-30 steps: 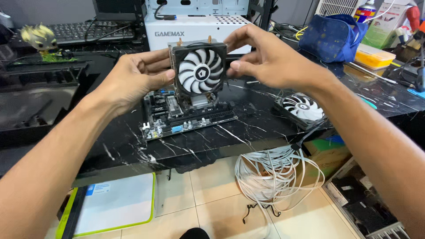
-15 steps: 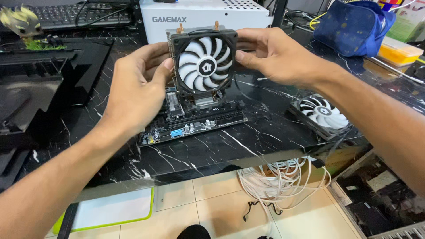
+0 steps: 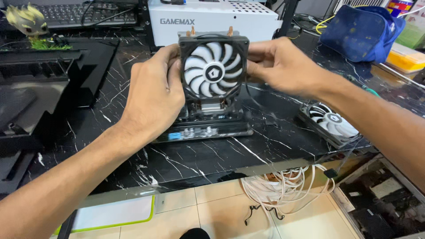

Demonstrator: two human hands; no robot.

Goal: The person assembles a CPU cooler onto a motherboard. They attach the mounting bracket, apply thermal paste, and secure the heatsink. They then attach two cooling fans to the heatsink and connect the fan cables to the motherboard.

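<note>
A tower cooler with a black frame and white fan blades stands upright over a motherboard on the black marble table. My left hand grips the cooler's left side. My right hand grips its right side, fingers on the frame edge. Two copper pipe tips stick out of the cooler's top. Its base is close above the board; contact is hidden from view.
A second fan lies flat at the table's right edge. A white computer case stands behind, with a keyboard and small figurine at back left, a blue bag at back right. White cables lie on the floor.
Both hands have kept hold of the cooler and brought it lower and closer to the motherboard. The view has moved in nearer to the table.
</note>
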